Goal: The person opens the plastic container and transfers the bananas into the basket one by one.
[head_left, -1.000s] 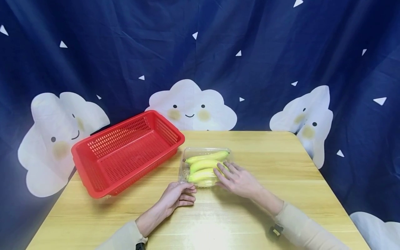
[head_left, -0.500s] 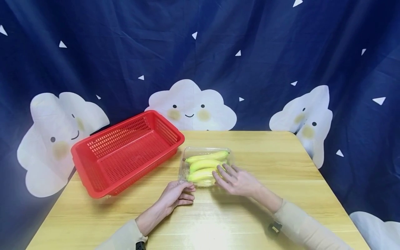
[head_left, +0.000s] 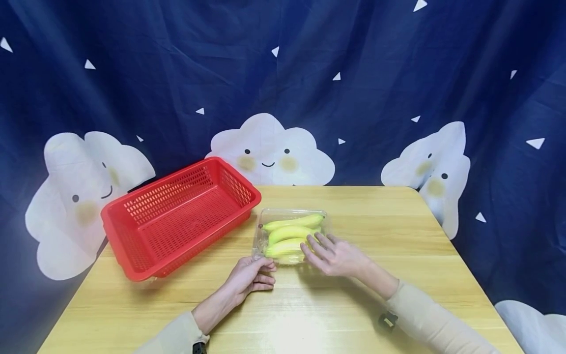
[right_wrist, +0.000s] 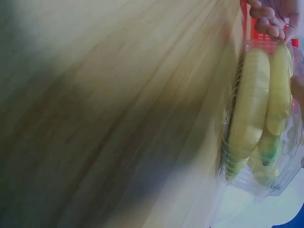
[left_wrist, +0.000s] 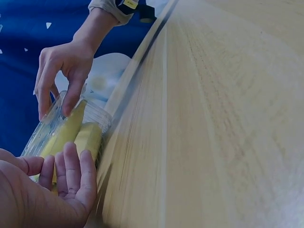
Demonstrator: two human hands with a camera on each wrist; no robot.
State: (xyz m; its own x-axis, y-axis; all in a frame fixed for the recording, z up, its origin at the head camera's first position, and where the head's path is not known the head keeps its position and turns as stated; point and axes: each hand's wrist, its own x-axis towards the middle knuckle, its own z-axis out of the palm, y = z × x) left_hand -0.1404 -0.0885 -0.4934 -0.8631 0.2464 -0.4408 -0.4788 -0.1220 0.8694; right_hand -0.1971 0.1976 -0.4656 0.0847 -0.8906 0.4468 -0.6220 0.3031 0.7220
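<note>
R fingers (head_left: pixel 317 245) eased back; red bskt (head_left: pixel 185 221) by box (head_left: pixel 293 212).

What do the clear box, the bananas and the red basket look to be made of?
Clear box: probably thin, glossy plastic; it is see-through, with ribbed sides.
Bananas: smooth, mostly yellow surface; real peel or plastic, I can't tell.
Red basket: likely molded plastic with a slight sheen, given its uniform color and perforated walls.

Beige slvs. (head_left: pixel 435 314), blk. wrist cams (head_left: pixel 388 321) (yellow label (left_wrist: pixel 130 4), rt.)
</note>
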